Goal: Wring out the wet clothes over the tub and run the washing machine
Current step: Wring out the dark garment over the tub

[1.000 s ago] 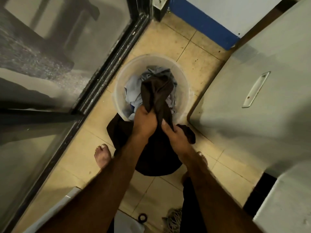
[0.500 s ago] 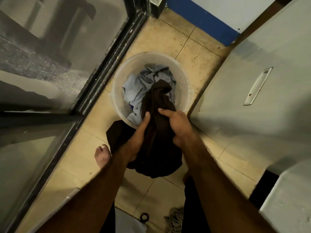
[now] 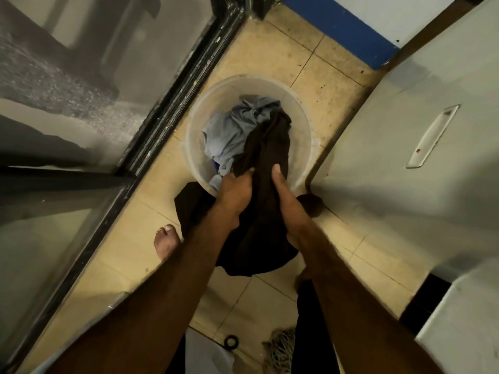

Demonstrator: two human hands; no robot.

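Observation:
A translucent round tub [image 3: 303, 136] stands on the tiled floor. Inside it lies a crumpled light blue garment [image 3: 229, 130]. A dark brown garment [image 3: 267, 147] runs from the tub up over its near rim and hangs down in front of me. My left hand [image 3: 235, 195] grips this dark cloth at the tub's near rim. My right hand [image 3: 286, 201] holds the same cloth just to the right, thumb pointing toward the tub, fingers wrapped under the fabric.
A grey appliance top with a recessed handle [image 3: 432, 136] fills the right side. A dark-framed glass door [image 3: 167, 109] lines the left. My bare foot [image 3: 166, 242] stands on the tiles. A coil of rope [image 3: 280, 349] and a small black ring [image 3: 231, 341] lie near the bottom.
Both hands shifted their hold along the dark garment, moving up from its hanging part toward the tub's rim. More of the cloth now lies inside the tub.

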